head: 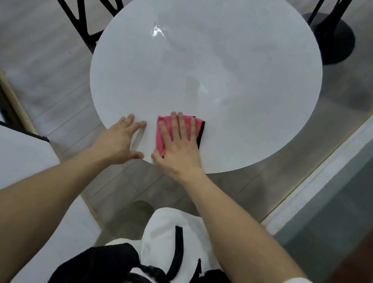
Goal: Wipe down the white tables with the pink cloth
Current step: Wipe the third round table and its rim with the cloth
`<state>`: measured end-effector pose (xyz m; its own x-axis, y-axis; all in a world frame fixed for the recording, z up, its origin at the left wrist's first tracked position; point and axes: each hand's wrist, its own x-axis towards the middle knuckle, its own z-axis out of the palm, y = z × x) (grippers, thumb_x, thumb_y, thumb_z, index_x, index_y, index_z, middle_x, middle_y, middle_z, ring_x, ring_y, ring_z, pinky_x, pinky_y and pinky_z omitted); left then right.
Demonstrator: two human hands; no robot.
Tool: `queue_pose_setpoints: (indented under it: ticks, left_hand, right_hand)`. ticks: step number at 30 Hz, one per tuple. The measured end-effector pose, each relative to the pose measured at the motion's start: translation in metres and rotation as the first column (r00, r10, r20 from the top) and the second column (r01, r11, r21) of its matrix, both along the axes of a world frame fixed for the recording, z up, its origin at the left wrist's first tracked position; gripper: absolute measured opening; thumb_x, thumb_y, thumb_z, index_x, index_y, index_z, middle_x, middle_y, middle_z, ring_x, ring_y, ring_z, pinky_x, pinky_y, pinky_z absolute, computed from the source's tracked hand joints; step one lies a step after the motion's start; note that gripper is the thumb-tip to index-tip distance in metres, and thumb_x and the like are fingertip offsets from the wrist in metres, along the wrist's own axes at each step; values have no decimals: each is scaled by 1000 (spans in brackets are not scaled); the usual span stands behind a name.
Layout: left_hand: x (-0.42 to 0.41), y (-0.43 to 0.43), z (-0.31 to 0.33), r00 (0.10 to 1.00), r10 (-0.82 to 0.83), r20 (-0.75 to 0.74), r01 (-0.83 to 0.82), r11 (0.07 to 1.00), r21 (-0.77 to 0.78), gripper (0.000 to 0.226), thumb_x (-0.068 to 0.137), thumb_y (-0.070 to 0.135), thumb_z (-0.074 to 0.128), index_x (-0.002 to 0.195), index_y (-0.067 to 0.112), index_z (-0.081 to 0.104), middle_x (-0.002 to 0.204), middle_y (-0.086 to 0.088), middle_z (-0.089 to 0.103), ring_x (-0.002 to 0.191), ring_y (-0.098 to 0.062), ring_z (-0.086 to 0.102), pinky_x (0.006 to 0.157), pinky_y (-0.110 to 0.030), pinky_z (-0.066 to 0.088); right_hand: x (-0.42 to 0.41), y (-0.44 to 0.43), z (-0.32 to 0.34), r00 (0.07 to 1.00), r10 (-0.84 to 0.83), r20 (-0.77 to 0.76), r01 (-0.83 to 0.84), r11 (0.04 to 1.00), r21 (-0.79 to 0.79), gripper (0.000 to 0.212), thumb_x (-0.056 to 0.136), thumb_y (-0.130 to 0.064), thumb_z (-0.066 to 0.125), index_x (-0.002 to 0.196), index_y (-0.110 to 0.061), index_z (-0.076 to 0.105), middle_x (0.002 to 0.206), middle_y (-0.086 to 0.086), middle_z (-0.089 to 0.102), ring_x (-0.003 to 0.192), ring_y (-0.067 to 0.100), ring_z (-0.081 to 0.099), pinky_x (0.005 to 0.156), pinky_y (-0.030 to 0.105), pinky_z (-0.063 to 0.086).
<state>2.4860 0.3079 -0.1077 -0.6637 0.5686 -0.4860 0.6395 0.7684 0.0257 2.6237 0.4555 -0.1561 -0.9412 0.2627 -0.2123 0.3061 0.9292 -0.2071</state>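
Fingers (179,125) of your right hand (179,147) lie straight and slightly spread, pressing flat on the pink cloth (162,135). The cloth is folded into a small pad under them. Bright pink shows between the fingers and out past the thumb side, and a black edge runs along the little-finger side. It sits on the round white table (206,58), near the rim closest to you. The tabletop beyond your fingertips is glossy with streaky reflections. Just beside your right thumb, your left hand (119,140) rests spread and relaxed on the same rim, holding nothing.
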Motion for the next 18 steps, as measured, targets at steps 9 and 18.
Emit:
queue_pose_setpoints:
  ticks: [9,18]
  left_hand:
    - [-17,25,31,989,-142,-38,138,985,-105,94,77,68,90,155,40,46,154,-3,47,136,-30,55,105,-51,57]
    - [-109,29,47,867,-497,-42,497,868,-5,74,84,61,87,148,37,59,140,8,58,124,-20,60,92,-41,55]
  right_hand:
    - [75,178,-3,931,-363,-48,363,932,11,93,91,-72,34,172,-30,17,183,6,-1,169,22,-7,135,54,-6]
    - [54,160,-2,716,-697,-49,698,715,25,79,105,-72,12,174,-36,-1,182,12,-3,169,28,-6,134,58,-7]
